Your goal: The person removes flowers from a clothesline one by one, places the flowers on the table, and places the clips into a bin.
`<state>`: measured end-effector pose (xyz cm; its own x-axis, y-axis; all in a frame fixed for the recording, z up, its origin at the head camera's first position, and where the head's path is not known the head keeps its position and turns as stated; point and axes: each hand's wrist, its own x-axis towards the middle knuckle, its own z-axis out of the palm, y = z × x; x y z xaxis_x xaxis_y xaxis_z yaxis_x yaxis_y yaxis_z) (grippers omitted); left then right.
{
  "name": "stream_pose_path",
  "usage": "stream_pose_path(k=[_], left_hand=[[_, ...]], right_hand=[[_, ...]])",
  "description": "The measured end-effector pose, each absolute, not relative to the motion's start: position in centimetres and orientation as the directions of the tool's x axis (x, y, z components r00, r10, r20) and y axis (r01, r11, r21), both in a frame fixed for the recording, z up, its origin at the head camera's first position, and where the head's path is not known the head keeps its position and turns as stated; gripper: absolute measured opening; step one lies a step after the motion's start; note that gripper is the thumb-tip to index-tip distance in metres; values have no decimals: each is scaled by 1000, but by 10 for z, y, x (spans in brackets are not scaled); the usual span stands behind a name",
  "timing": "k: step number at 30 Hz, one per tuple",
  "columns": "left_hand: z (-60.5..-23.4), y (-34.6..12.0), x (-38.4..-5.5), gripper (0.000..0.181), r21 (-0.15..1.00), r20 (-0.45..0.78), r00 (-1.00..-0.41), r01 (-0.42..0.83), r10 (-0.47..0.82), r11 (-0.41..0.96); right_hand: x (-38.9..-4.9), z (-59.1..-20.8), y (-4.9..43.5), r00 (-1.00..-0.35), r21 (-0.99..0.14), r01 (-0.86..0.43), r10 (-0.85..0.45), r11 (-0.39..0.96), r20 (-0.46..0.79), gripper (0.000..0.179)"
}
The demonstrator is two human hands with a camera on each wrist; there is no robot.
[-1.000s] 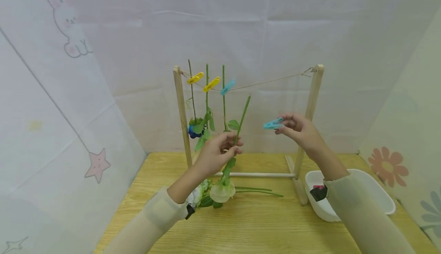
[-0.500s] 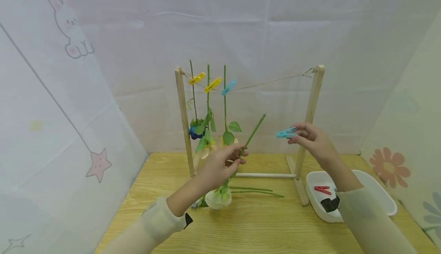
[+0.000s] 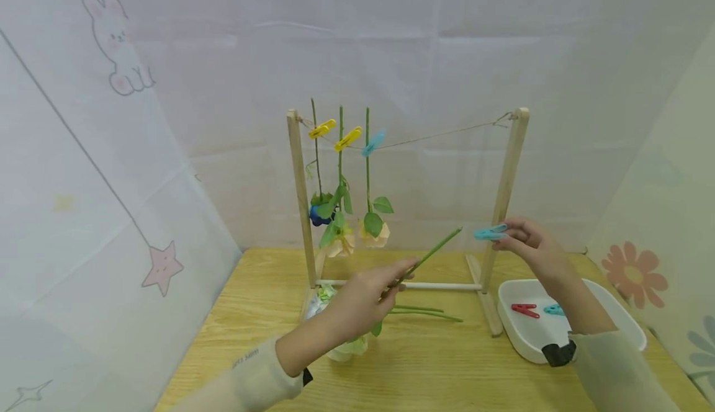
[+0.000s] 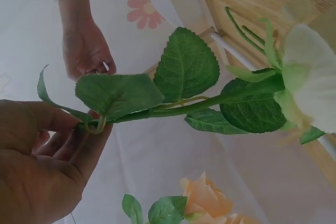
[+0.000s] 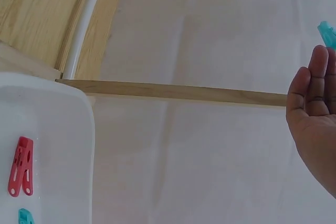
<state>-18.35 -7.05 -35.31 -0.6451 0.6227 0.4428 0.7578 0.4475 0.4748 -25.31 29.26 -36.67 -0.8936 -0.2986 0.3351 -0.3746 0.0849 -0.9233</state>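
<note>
My left hand (image 3: 363,297) pinches the green stem (image 3: 438,249) of a white flower (image 4: 315,77) between thumb and fingers. The bare stem end points up to the right, and the bloom hangs low, partly hidden behind the hand in the head view. Near the rack's right post, my right hand (image 3: 536,250) holds a light blue clothespin (image 3: 490,232) at its fingertips, apart from the stem. On the string hang a blue rose (image 3: 321,213) and two peach flowers (image 3: 342,243), heads down, clipped by two yellow clothespins (image 3: 348,139) and a blue one (image 3: 373,143).
A wooden rack (image 3: 504,188) with a sagging string (image 3: 436,135) stands on the table (image 3: 424,368). At right, a white basin (image 3: 634,331) holds a red clothespin (image 3: 525,310) and a blue one (image 3: 554,309). More stems (image 3: 427,314) lie on the tabletop.
Both hands have moved right and downward, the left with the white flower and the right with the blue clothespin. The stem has tilted further to the right.
</note>
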Motion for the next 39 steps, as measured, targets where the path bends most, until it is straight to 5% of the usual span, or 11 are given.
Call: stream_pose_path(k=[13,19,26,34,39], left_hand=[[-394,-52,-165,83,-27,430,-549,786,717,618],[-414,-49,-162,88,-107,440,-527,773,727,626],[-434,-43,-161,80,-157,493,-492,762,718,629],[-459,-33,-162,88,-366,395,-526,662,753,654],[-475,-26,-165,77,-409,369,-525,650,767,641]], right_hand=[[-234,-390,311,-903,-931,-364,-262,40,342,26],[-218,-413,323,-925,-943,-328,-222,60,308,26],[-209,-445,340,-903,-928,-328,-232,-175,362,34],[-213,-461,354,-878,-875,-349,-210,-336,431,37],[-214,-464,356,-869,-845,-345,-202,-408,452,38]])
